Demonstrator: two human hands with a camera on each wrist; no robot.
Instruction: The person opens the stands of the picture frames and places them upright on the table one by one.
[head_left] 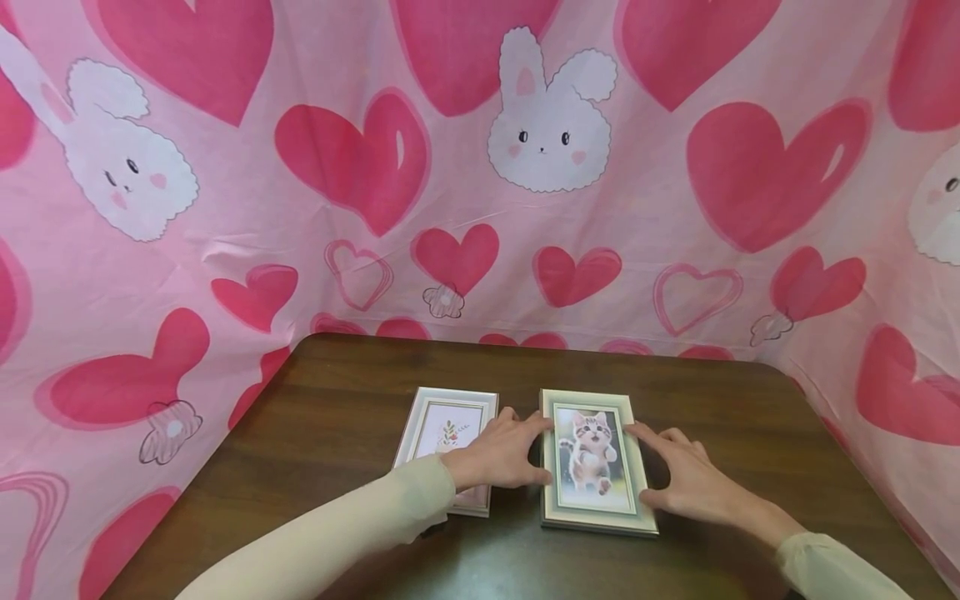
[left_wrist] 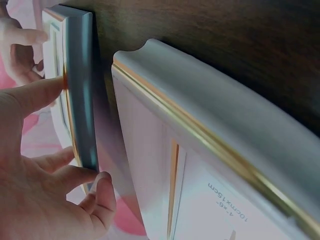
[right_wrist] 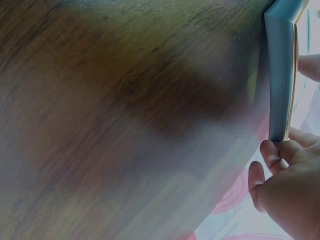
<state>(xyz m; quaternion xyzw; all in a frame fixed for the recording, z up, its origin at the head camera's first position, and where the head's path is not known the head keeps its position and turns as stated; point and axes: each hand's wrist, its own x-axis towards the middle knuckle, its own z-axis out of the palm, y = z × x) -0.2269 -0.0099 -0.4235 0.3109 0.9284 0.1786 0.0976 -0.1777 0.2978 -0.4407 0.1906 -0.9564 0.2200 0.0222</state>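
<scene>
A pale picture frame (head_left: 597,520) with a kitten picture (head_left: 592,454) lies face up on the table, between both hands. My left hand (head_left: 507,450) holds its left edge, with thumb and fingertips spread along the rim. On the opposite edge, my right hand (head_left: 693,477) grips the frame in the same way. Partly beneath my left wrist lies a white picture frame (head_left: 460,394) with a small floral print (head_left: 450,433). In the left wrist view, printed size text (left_wrist: 227,202) shows on that white frame's insert.
Both frames lie side by side on a dark wooden table (head_left: 360,383), with a narrow gap between them. Pink cloth (head_left: 465,200) with hearts and rabbits hangs behind the table and along its sides.
</scene>
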